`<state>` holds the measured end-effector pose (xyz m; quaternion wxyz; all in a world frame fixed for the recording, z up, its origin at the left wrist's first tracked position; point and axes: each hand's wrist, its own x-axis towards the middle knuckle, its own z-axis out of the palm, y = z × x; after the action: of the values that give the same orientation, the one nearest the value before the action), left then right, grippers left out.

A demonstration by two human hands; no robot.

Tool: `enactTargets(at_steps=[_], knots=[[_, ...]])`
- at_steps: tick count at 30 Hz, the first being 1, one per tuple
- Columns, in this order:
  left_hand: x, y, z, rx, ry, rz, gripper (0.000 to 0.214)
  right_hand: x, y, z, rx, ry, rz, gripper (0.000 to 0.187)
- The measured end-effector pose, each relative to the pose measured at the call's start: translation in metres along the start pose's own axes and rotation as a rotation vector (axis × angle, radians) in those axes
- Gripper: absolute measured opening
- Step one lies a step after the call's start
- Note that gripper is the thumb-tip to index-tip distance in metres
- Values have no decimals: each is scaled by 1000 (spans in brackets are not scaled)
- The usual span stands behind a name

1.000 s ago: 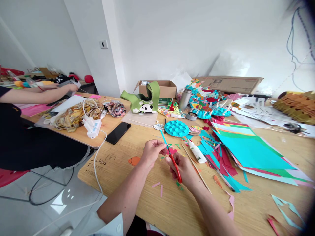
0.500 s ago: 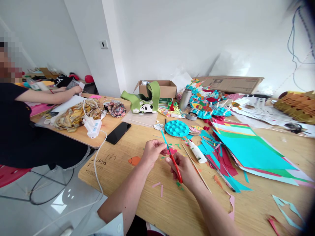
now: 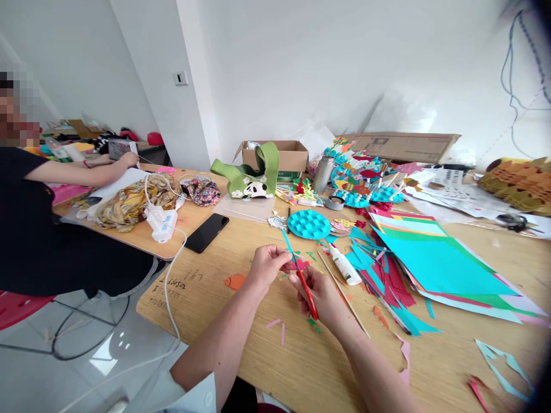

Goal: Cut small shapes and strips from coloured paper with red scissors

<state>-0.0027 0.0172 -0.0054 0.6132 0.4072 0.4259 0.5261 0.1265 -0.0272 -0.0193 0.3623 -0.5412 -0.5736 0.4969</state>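
My left hand [image 3: 268, 267] pinches a thin turquoise paper strip [image 3: 287, 244] at its lower end, with a small red paper piece [image 3: 301, 265] close by. My right hand [image 3: 317, 295] grips red-handled scissors [image 3: 307, 295], whose blades are hidden behind my fingers and the paper. Both hands hover close together above the wooden table [image 3: 275, 367]. Pink and green paper scraps [image 3: 275, 324] lie below them, and an orange paper fish [image 3: 235, 281] lies left of my left hand.
A folded turquoise paper disc [image 3: 309, 224], a glue bottle [image 3: 344, 267] and a wooden stick [image 3: 344, 292] lie ahead. Stacked coloured paper [image 3: 443, 269] spreads right. A co-worker's hand [image 3: 129, 160] reaches out at left, beyond a phone [image 3: 206, 232] and white cable [image 3: 170, 287].
The co-worker at the left has straightened from a forward lean, and more of their upper body shows. My hands and the scissors have barely moved.
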Motion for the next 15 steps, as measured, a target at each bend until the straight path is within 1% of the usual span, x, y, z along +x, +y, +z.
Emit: enactTargets(at_steps=[7,15], knots=[[-1,1,0,-7,-3,-8,16,-1,-3,0,31,8,33,43],[0,1,0,-36,-26,-19,19,-1,-3,0,64,15,29,43]])
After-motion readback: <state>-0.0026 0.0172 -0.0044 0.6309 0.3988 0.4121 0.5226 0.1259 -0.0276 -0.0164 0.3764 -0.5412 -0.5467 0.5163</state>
